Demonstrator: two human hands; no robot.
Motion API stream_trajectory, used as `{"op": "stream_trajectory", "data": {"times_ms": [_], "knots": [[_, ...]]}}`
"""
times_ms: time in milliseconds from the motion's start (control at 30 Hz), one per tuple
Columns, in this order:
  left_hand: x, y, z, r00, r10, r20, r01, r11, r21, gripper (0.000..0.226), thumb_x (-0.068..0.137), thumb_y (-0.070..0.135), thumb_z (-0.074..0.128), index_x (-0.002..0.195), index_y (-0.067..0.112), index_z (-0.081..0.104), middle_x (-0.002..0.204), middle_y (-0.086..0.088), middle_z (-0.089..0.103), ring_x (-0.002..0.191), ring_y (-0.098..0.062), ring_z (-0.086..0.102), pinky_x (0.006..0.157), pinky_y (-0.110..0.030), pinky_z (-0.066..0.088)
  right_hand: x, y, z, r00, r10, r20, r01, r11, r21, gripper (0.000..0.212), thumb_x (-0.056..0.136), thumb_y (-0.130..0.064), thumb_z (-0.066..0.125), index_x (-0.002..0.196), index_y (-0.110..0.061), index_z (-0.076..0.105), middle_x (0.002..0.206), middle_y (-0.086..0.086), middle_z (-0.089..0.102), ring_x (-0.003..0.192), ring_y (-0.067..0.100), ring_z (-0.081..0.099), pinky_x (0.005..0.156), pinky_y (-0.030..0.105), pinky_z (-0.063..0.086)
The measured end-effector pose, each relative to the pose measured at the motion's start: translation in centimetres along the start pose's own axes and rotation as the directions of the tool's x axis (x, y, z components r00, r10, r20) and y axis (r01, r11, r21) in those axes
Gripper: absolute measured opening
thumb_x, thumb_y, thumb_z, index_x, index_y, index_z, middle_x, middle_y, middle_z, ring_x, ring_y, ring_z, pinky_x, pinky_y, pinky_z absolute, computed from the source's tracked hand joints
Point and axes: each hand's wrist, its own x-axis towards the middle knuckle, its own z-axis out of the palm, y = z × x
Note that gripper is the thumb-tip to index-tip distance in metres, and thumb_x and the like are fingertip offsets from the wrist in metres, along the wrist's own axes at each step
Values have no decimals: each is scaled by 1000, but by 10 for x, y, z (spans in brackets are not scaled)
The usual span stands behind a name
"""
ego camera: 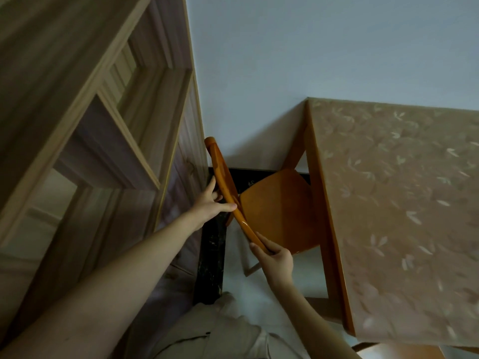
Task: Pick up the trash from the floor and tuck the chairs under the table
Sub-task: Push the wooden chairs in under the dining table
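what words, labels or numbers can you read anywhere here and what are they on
None: no text can be read in this view.
The table cover shows only a pale leaf pattern, no lettering.
The chair, held at its top rail by the left hand and the right hand, carries no label or brand.
The wooden shelf unit bears no sign.
Pale marks on the dark floor strip are too blurred to read as text.

The chair (274,211) stood at the centre, its seat partly under the table (388,203), which lay at 3 o'clock against the wall (285,60) at 12. The shelf unit (90,125) rose at 9 o'clock, just beside the chair's backrest (228,193). The left hand (210,206) sat on the backrest's middle from 8 o'clock; the right hand (277,260) held its near end at 6.
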Motion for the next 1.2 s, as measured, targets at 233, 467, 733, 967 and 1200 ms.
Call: {"op": "stream_trajectory", "data": {"times_ms": [233,467,733,967,1200], "knots": [[43,20,-17,999,-8,46,6,999,42,122,65,19,88,151,38,3,153,-14,31,138,-23,35,108,-38,30,27,-12,22,1000,-3,-30,4,999,34,40,85,-29,75,124,-21,68,86,-4,76,64,2,62,65,21,53],[80,42,-30,997,-7,83,1,997,73,117,69,14,85,152,34,5,153,-11,33,138,-21,33,108,-36,30,54,-25,43,998,-14,-60,19,996,84,40,87,-27,73,126,-23,65,87,-11,75,61,3,61,62,30,58],[102,59,-40,992,25,126,-39,993,112,111,74,19,81,152,36,4,155,-7,29,140,-20,31,111,-39,29,80,-45,50,986,-147,80,155,982,-107,60,89,-23,69,143,-36,46,110,-11,67,78,0,62,71,22,56],[83,27,-24,977,207,-60,-196,969,149,92,79,37,76,150,33,18,153,-1,34,140,-17,32,112,-42,32,85,-48,32,936,-147,321,205,966,-156,83,80,-20,74,149,-39,33,118,3,62,81,18,68,77,43,59],[62,9,-3,973,223,-66,-216,972,97,100,75,30,81,152,31,17,153,3,34,137,-14,36,111,-46,35,88,-43,2,861,-206,466,317,932,-174,88,77,-10,78,150,-30,35,75,1,65,68,13,64,67,26,54]]}}
